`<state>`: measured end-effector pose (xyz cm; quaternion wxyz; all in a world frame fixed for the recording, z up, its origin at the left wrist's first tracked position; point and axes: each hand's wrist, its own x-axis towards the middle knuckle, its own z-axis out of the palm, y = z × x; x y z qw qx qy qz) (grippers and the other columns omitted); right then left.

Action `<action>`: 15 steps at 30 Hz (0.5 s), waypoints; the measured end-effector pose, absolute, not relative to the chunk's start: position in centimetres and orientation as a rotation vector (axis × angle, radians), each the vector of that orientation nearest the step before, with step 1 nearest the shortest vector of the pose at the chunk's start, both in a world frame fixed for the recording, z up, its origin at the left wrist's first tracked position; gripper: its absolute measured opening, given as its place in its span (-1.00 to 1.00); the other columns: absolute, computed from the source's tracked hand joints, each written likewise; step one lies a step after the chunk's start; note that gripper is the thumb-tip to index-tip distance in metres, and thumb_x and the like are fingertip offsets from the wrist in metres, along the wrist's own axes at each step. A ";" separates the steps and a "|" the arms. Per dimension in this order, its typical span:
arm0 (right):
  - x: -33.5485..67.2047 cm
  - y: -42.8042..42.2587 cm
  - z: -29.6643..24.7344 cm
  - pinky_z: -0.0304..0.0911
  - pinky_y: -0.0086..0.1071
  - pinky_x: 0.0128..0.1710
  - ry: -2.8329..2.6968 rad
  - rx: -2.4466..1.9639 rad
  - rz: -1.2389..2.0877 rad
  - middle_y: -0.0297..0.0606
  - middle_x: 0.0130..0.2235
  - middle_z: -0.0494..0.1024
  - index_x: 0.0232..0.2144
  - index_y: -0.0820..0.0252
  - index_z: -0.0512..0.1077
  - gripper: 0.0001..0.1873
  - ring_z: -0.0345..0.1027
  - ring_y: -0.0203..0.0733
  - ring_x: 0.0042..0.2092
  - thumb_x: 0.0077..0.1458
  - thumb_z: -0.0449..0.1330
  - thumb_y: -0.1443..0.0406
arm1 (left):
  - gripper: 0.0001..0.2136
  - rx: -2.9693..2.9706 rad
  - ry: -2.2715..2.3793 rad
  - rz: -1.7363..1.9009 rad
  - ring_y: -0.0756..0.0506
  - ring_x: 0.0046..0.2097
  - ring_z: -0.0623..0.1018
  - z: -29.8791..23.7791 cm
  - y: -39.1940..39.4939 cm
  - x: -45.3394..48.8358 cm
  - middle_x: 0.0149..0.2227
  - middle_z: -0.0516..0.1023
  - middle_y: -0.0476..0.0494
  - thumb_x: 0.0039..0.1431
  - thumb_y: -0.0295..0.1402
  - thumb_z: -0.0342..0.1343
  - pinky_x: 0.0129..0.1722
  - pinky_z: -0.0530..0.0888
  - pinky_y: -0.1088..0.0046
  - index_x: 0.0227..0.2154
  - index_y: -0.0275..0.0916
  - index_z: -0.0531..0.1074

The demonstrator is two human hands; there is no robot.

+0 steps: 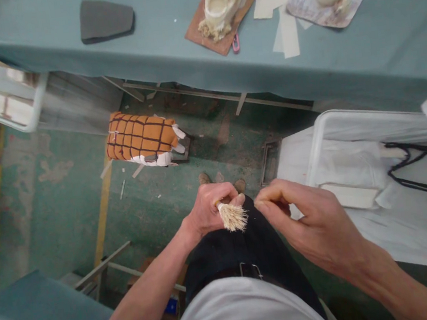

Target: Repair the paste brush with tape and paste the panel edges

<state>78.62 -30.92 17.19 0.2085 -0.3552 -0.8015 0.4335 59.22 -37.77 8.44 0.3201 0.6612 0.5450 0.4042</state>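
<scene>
My left hand is wrapped round a small brush, whose pale, frayed bristles stick out towards the right. The rest of the brush is hidden inside the fist. Just to the right, apart from the bristles, my right hand has thumb and forefinger pinched together. Whatever lies between those fingertips, if anything, is too small to make out. Both hands are held in front of my body, above the dark trousers.
On the green-covered table ahead are a grey block, a brown board with a cream container, and paper strips. A checked cushion sits below. White bins stand right and left.
</scene>
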 end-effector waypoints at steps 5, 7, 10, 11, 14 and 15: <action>79.0 -31.2 17.0 0.29 -0.45 -0.41 -2.248 -0.960 1.105 -0.41 -0.39 0.57 -0.22 0.10 0.50 -0.86 0.42 -0.32 -0.43 0.30 0.20 0.43 | -0.63 1.715 1.402 1.108 0.05 -0.56 0.33 8.4 -37.7 59.3 -0.61 0.35 0.09 0.41 -0.24 0.11 -0.50 0.24 0.49 -0.55 -0.19 0.29; 79.0 -31.2 16.8 0.25 -0.43 -0.45 -2.278 -0.930 1.007 -0.41 -0.47 0.53 -0.36 0.11 0.45 -0.82 0.40 -0.32 -0.47 0.31 0.21 0.41 | -0.63 1.704 1.396 1.112 0.05 -0.56 0.34 8.3 -37.7 59.4 -0.61 0.36 0.08 0.41 -0.23 0.11 -0.50 0.25 0.49 -0.55 -0.19 0.30; 79.1 -31.2 16.6 0.25 -0.42 -0.45 -2.272 -0.977 0.904 -0.41 -0.48 0.54 -0.35 0.11 0.44 -0.84 0.39 -0.31 -0.49 0.30 0.22 0.42 | -0.63 1.674 1.408 1.115 0.06 -0.56 0.32 8.3 -37.7 59.6 -0.61 0.35 0.09 0.41 -0.25 0.10 -0.51 0.24 0.50 -0.55 -0.20 0.30; 79.1 -31.3 16.5 0.27 -0.42 -0.44 -2.257 -1.005 0.899 -0.39 -0.43 0.58 -0.26 0.12 0.47 -0.89 0.42 -0.30 -0.47 0.29 0.21 0.43 | -0.63 1.660 1.418 1.116 0.07 -0.57 0.31 8.3 -37.8 59.7 -0.61 0.34 0.10 0.40 -0.26 0.09 -0.51 0.23 0.50 -0.56 -0.20 0.29; 79.1 -31.5 16.4 0.31 -0.41 -0.41 -2.242 -1.008 0.931 -0.35 -0.36 0.62 -0.16 0.12 0.48 -0.85 0.46 -0.28 -0.44 0.30 0.18 0.44 | -0.62 1.605 1.445 1.102 0.07 -0.57 0.28 8.3 -38.0 60.1 -0.62 0.32 0.11 0.40 -0.26 0.09 -0.51 0.23 0.50 -0.57 -0.20 0.29; 79.2 -31.5 16.4 0.30 -0.41 -0.42 -2.254 -0.988 0.948 -0.37 -0.40 0.61 -0.22 0.11 0.48 -0.88 0.45 -0.28 -0.46 0.31 0.19 0.43 | -0.61 1.584 1.449 1.094 0.07 -0.57 0.28 8.3 -38.2 60.3 -0.62 0.32 0.10 0.40 -0.24 0.09 -0.51 0.23 0.50 -0.58 -0.20 0.28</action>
